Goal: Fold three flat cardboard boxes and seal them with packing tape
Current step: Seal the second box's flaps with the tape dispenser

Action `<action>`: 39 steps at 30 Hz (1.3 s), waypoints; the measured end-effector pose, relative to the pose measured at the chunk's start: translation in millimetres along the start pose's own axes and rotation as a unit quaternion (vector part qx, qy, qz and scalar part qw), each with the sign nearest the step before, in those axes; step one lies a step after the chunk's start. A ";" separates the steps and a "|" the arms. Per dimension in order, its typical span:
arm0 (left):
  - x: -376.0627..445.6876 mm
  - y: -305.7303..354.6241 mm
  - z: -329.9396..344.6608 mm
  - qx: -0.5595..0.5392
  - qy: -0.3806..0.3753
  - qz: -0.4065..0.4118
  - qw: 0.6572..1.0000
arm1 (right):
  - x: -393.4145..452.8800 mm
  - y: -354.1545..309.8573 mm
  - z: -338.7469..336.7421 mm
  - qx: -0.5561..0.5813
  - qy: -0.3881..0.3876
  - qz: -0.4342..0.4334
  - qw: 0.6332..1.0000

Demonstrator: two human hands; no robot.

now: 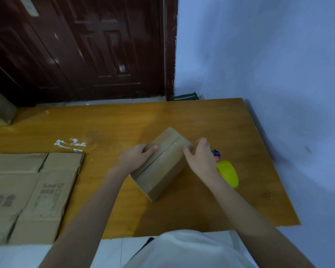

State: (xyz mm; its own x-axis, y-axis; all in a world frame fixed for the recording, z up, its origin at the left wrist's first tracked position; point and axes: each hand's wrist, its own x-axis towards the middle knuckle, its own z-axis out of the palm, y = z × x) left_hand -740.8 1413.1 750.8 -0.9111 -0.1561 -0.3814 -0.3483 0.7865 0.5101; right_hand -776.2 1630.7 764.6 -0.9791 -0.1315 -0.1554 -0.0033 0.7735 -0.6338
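A small folded cardboard box stands on the wooden table, turned at an angle, its two top flaps closed with a seam down the middle. My left hand grips the box's left top edge, thumb on the flap. My right hand holds the far right corner, fingers curled over the edge. A yellow tape dispenser lies just right of the box, partly hidden behind my right wrist. Flat cardboard boxes lie stacked at the table's left.
Another brown box sits at the far left edge of the table. White tape scraps stick to the tabletop above the flat stack. A dark door and a blue wall stand behind the table.
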 end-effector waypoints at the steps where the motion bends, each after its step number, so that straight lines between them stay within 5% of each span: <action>1: -0.1 -3.1 5.1 -0.029 0.019 -0.020 0.999 | -3.3 3.5 0.5 0.017 -0.018 0.015 1.000; 5: -5.8 -3.9 30.5 -0.128 0.083 -0.079 0.985 | -23.1 12.9 16.7 0.192 -0.191 0.074 0.960; 10: -10.5 19.3 52.5 -0.253 0.083 -0.067 0.961 | -18.2 16.1 20.1 0.312 -0.214 0.069 0.923; 14: -15.8 36.5 66.4 -0.314 0.099 -0.004 0.944 | -4.5 19.1 10.9 0.255 -0.185 0.013 0.949; 20: -17.3 43.2 73.7 -0.213 0.111 0.031 0.970 | 9.2 27.3 10.1 0.227 -0.160 -0.015 0.961; 23: -16.7 49.0 70.7 -0.071 0.167 0.013 0.983 | 13.6 25.9 13.2 0.217 -0.145 -0.011 0.965; 27: -18.3 52.4 71.5 0.139 0.364 0.192 0.901 | 17.3 22.8 17.3 0.195 -0.119 -0.003 0.973; 31: -25.3 39.5 75.3 0.148 0.311 0.307 0.887 | 15.8 23.5 18.5 0.168 -0.089 -0.019 0.982; 35: -30.7 20.5 71.1 0.155 0.218 0.323 0.908 | 14.8 17.5 13.6 0.076 -0.066 -0.048 0.994; 39: -31.5 23.6 64.4 0.154 0.191 0.315 0.917 | 4.2 22.4 -7.7 0.018 0.048 -0.144 0.988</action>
State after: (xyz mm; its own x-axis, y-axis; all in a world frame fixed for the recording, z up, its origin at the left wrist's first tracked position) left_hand -706.2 1475.1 725.2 -0.9412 0.2356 0.2420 0.2990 0.9145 0.2726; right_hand -782.0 1652.3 755.7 -0.9533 -0.2827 0.1060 -0.2789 0.6898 -0.6681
